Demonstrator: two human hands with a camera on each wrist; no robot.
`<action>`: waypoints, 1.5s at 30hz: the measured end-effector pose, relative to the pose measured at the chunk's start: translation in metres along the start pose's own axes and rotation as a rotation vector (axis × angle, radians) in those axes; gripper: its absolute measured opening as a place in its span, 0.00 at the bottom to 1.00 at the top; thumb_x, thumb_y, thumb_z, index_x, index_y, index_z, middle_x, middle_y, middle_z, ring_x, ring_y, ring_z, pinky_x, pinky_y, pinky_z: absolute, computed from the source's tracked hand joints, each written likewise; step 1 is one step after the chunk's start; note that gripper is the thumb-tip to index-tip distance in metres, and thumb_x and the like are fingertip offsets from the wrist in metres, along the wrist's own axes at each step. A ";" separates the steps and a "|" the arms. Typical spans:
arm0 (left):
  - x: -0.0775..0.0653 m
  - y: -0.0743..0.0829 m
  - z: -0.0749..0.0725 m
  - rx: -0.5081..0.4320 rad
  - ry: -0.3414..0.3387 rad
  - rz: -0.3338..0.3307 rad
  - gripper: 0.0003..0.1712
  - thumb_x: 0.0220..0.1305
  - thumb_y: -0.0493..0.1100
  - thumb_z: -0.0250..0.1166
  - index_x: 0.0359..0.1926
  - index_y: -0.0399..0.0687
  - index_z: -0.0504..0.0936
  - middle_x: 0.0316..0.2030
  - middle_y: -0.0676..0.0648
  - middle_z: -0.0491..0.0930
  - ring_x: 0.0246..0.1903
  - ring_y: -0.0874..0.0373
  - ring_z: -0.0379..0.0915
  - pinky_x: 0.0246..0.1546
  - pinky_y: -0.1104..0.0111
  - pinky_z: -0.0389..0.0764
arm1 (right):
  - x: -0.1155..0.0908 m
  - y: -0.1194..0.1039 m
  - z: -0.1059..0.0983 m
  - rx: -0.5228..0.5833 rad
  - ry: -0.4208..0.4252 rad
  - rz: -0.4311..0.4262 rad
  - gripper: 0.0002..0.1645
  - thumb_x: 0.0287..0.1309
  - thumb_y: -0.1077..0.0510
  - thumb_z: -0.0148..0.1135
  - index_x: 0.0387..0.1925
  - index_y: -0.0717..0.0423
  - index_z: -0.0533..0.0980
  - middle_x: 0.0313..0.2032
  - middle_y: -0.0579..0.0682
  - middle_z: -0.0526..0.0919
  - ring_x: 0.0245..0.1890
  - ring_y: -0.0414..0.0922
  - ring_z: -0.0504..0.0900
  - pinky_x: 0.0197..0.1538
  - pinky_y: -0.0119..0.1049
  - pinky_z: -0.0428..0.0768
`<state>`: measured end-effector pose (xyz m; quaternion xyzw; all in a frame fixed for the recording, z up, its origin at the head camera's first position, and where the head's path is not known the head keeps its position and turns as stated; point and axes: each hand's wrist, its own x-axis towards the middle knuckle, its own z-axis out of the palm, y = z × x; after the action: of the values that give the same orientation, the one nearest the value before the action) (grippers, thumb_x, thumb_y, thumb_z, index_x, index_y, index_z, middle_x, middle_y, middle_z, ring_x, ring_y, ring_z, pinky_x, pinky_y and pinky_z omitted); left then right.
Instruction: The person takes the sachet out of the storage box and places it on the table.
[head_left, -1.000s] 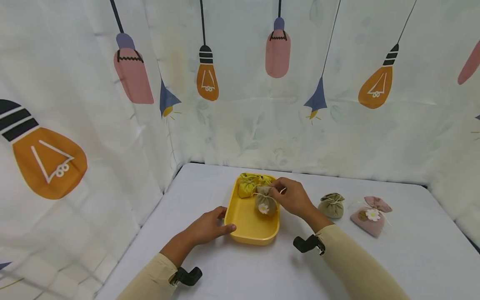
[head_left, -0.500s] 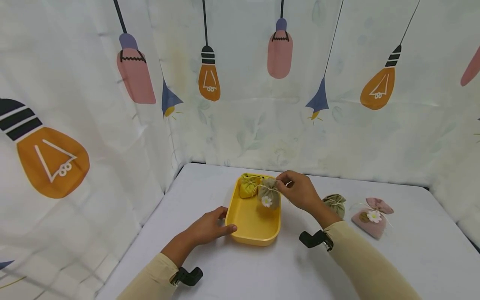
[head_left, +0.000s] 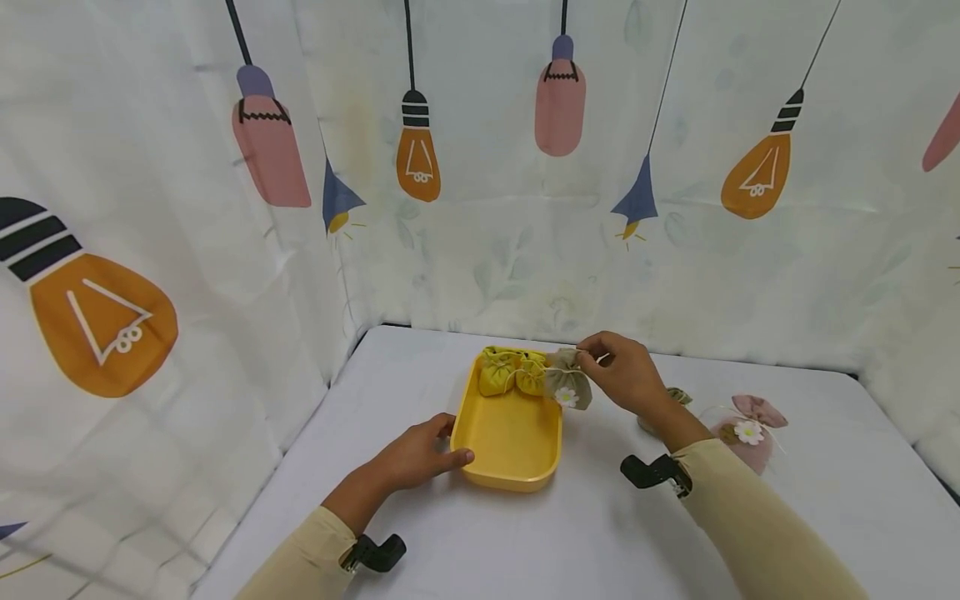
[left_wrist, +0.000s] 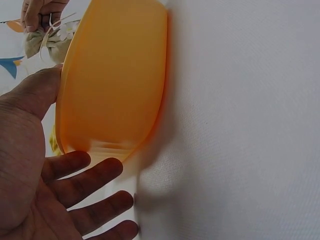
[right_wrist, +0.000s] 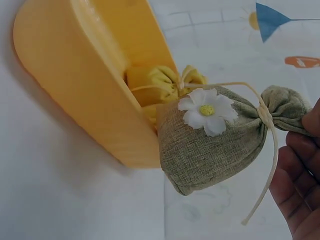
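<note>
My right hand (head_left: 622, 372) pinches the gathered neck of a grey-green drawstring pouch (right_wrist: 215, 145) with a white flower on its front. This pouch hangs at the right rim of the yellow tray (head_left: 506, 442), overlapping it in the head view. Inside the tray, two yellow drawstring pouches (head_left: 497, 375) sit side by side at the far end. At the tray's near left side, my left hand (head_left: 416, 452) holds the rim between thumb and fingers. The left wrist view has the thumb (left_wrist: 42, 90) at the rim and the other fingers spread along the outer wall.
Right of the tray, a dark green pouch (head_left: 678, 396) is mostly covered by my right forearm. Beyond it lies a pink pouch (head_left: 759, 412) with a white flower. Curtains printed with lamps (head_left: 480, 250) rise along the back and left edges of the white table (head_left: 525, 542).
The right hand has moved to the right with the grey-green pouch, from over the tray to its right rim, uncovering the second yellow pouch. The left hand and tray stay put.
</note>
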<state>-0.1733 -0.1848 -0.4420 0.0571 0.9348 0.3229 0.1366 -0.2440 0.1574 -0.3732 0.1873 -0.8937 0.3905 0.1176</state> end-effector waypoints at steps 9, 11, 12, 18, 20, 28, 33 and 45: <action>0.001 0.000 0.001 -0.003 -0.001 -0.006 0.44 0.59 0.68 0.72 0.68 0.51 0.72 0.59 0.46 0.78 0.59 0.47 0.74 0.59 0.45 0.75 | -0.001 0.006 -0.017 -0.026 0.009 0.042 0.09 0.71 0.56 0.62 0.48 0.54 0.82 0.40 0.48 0.86 0.37 0.48 0.83 0.37 0.42 0.82; 0.001 0.000 0.001 -0.003 -0.001 -0.006 0.44 0.59 0.68 0.72 0.68 0.51 0.72 0.60 0.46 0.78 0.59 0.47 0.74 0.59 0.45 0.75 | -0.001 0.008 -0.020 -0.034 0.006 0.056 0.10 0.72 0.55 0.62 0.49 0.54 0.82 0.40 0.48 0.86 0.38 0.48 0.83 0.37 0.42 0.82; 0.001 -0.001 0.001 -0.002 -0.002 -0.007 0.44 0.59 0.68 0.72 0.68 0.51 0.72 0.59 0.46 0.78 0.59 0.47 0.74 0.59 0.45 0.75 | -0.002 0.009 -0.021 -0.039 0.005 0.061 0.10 0.72 0.55 0.62 0.49 0.53 0.82 0.41 0.49 0.86 0.38 0.49 0.84 0.37 0.43 0.82; 0.002 -0.001 0.001 0.000 -0.001 -0.006 0.45 0.59 0.69 0.72 0.69 0.51 0.72 0.60 0.46 0.78 0.60 0.47 0.74 0.59 0.45 0.75 | -0.004 0.018 -0.026 -0.040 -0.005 0.077 0.11 0.73 0.54 0.61 0.50 0.54 0.82 0.42 0.49 0.86 0.42 0.51 0.84 0.39 0.44 0.82; 0.002 -0.001 0.001 -0.003 -0.001 -0.004 0.45 0.59 0.69 0.72 0.69 0.51 0.72 0.60 0.46 0.78 0.60 0.47 0.74 0.60 0.45 0.75 | -0.005 0.021 -0.028 -0.036 -0.010 0.078 0.11 0.73 0.55 0.60 0.50 0.54 0.82 0.42 0.50 0.86 0.42 0.51 0.84 0.39 0.44 0.82; 0.000 0.000 0.001 -0.004 0.003 -0.005 0.44 0.59 0.68 0.72 0.69 0.51 0.72 0.60 0.46 0.78 0.59 0.47 0.74 0.59 0.46 0.75 | -0.010 0.031 -0.032 -0.053 -0.040 0.099 0.12 0.73 0.54 0.61 0.51 0.55 0.82 0.44 0.51 0.86 0.43 0.52 0.85 0.37 0.42 0.81; 0.001 0.000 0.001 -0.003 0.002 -0.010 0.44 0.59 0.68 0.72 0.68 0.51 0.72 0.60 0.46 0.78 0.59 0.47 0.74 0.59 0.46 0.75 | -0.011 0.039 -0.035 -0.033 -0.060 0.113 0.13 0.74 0.54 0.60 0.53 0.55 0.81 0.46 0.52 0.86 0.43 0.52 0.84 0.29 0.40 0.81; 0.001 -0.001 0.001 -0.017 0.003 0.005 0.44 0.59 0.68 0.72 0.68 0.51 0.72 0.60 0.46 0.78 0.60 0.47 0.73 0.59 0.46 0.75 | -0.014 0.053 -0.038 -0.050 -0.042 0.120 0.13 0.75 0.55 0.58 0.53 0.56 0.81 0.45 0.54 0.86 0.45 0.55 0.85 0.33 0.40 0.83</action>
<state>-0.1737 -0.1848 -0.4433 0.0578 0.9321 0.3311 0.1350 -0.2518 0.2223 -0.3878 0.1385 -0.9151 0.3703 0.0800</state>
